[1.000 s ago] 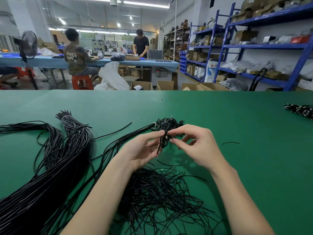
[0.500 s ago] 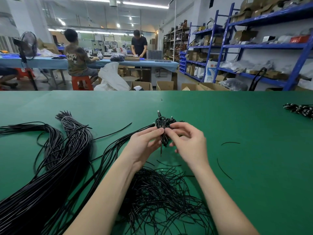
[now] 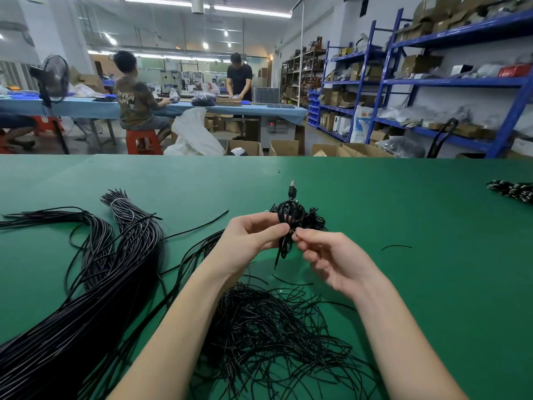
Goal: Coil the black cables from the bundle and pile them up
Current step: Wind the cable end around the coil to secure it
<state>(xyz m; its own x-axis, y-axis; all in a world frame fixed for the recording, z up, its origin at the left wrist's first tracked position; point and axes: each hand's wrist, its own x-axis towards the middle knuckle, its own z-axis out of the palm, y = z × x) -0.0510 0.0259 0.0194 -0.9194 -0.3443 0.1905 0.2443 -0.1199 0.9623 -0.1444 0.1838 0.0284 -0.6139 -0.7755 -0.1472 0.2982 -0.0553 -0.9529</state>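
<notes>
Both hands (image 3: 251, 238) (image 3: 331, 261) raised, fingers (image 3: 274, 228) pinched.

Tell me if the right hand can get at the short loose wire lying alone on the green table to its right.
Probably yes. The short loose wire lies alone on bare green table, nothing between it and the right hand. But that hand is pinching the coiled cable and would have to let go first.

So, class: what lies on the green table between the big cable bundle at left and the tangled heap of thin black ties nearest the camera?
The head view shows loose black cables and the left forearm crossing above.

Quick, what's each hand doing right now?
Left hand: pinches the coiled black cable.
Right hand: pinches at the coil's middle; what it pinches cannot be told.
</notes>
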